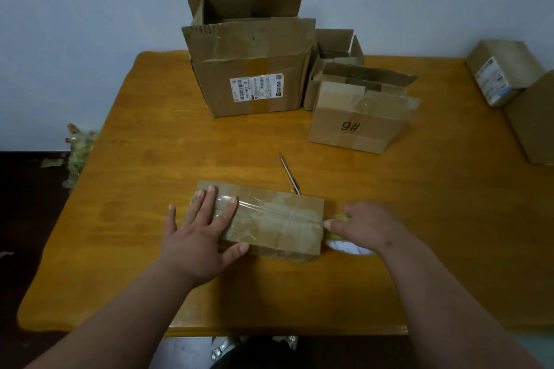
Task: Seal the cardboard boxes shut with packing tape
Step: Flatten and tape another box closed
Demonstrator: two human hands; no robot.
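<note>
Under the left hand (204, 237)'s flat, spread fingers: closed flat box (269, 222), contents hidden | right hand (359, 226) fingers curled round tape roll (349, 247) | beyond: open boxes.

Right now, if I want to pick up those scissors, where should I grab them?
Grab the scissors by the handle end, which is hidden behind the flat box. Come from the right, since the closed blades point away toward the far boxes.

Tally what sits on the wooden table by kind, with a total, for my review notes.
Brown cardboard boxes: 6 (flat taped box under the left hand, large open box, "9#" box, small open box behind it, two at the right edge)
Clear packing tape rolls: 1
Metal scissors: 1
Total: 8
</note>
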